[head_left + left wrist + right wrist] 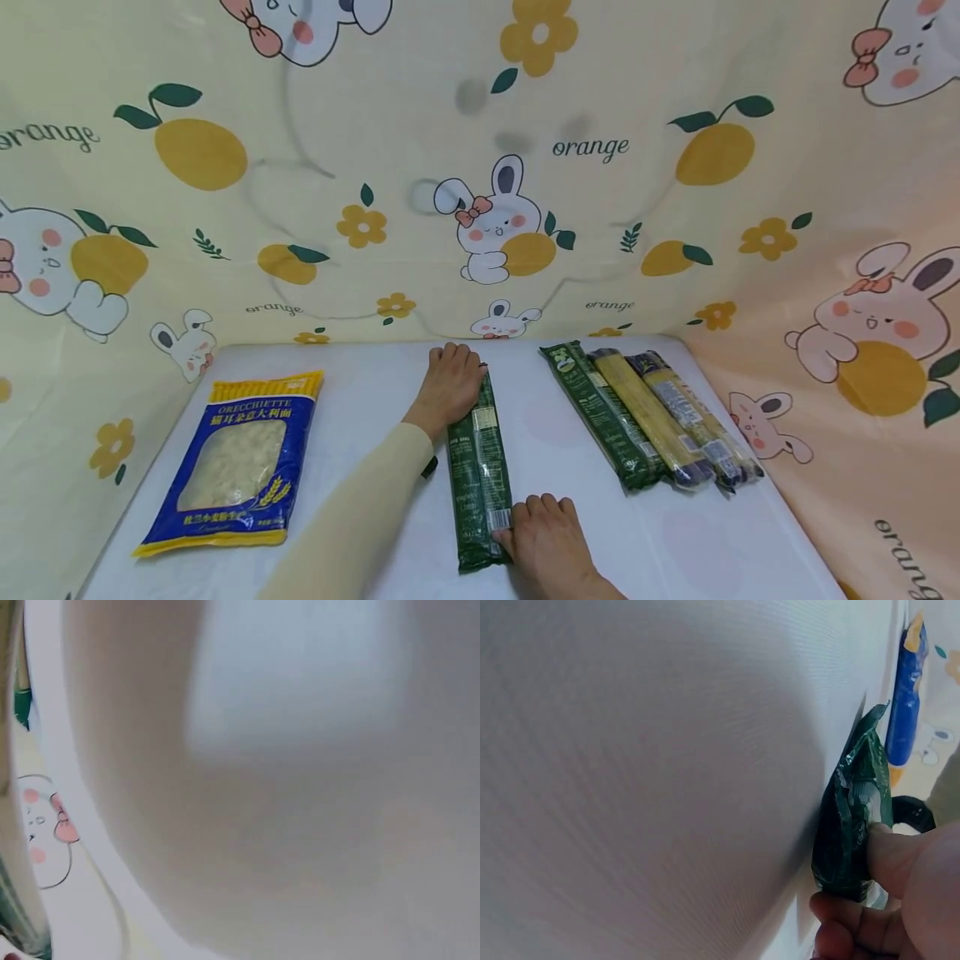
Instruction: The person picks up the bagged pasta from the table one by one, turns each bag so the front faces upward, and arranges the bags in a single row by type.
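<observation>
Right grip pinching green packet, left grip holding its far end, blue bag of orecchiette

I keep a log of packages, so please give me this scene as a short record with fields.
Left hand: on the far end of the green packet
Right hand: grips the same packet's near end
Left side: blue-and-yellow orecchiette bag
Right side: second green packet and two yellowish packets, side by side
Surface: white table
Backdrop: cloth printed with rabbits and oranges
</observation>
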The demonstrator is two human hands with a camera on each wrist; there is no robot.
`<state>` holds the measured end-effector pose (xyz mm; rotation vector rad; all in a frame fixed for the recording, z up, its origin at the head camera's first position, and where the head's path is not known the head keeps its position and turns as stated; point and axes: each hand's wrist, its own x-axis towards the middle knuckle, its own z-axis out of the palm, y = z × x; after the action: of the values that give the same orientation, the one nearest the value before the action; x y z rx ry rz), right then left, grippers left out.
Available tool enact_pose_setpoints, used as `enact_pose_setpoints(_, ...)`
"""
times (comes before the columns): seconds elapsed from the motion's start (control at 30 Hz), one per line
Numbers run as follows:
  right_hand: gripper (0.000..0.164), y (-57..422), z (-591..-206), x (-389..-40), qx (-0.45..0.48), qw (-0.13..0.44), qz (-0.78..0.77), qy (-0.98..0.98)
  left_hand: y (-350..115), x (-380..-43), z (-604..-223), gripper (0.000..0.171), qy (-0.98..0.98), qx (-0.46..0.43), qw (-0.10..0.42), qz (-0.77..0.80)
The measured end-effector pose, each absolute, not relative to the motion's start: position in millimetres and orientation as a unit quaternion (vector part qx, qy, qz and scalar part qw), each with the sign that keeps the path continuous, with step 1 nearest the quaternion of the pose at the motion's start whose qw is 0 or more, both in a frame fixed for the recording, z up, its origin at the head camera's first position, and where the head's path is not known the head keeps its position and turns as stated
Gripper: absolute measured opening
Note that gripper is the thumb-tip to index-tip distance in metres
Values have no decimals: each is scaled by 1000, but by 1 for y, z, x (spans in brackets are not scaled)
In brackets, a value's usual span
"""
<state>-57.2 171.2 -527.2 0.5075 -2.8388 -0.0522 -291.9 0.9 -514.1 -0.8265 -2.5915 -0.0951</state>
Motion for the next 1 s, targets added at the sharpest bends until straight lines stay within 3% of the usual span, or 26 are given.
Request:
enact_pose_setpoints(0.17, 50, 169, -525, -62, 164, 147, -16, -975, -9, -291, -499, 31, -913, -307, 259, -77)
enact_pose_setpoints(0.4, 46, 170, -520, -70, 136, 55, 104, -984, -18, -289, -479, 27, -879, -328, 324, -119)
enact_pose_setpoints(0.5, 38, 170, -519, -71, 143, 42, 140, -979, -20, -286, -470, 29, -867, -340, 344, -118)
enact_pose_setpoints(0.6, 33, 170, -515, -72, 162, 89, 123, -975, -19, -282, -455, 27, -860, -343, 361, -114)
enact_pose_setpoints(0.8, 30, 171, -504, -82, 185, 271, 37, -944, -9, -267, -407, 24, -870, -296, 367, -142)
enact_pose_setpoints(1.0, 31, 166, -508, -83, 201, 323, -1, -925, -1, -256, -391, 25, -886, -277, 360, -98)
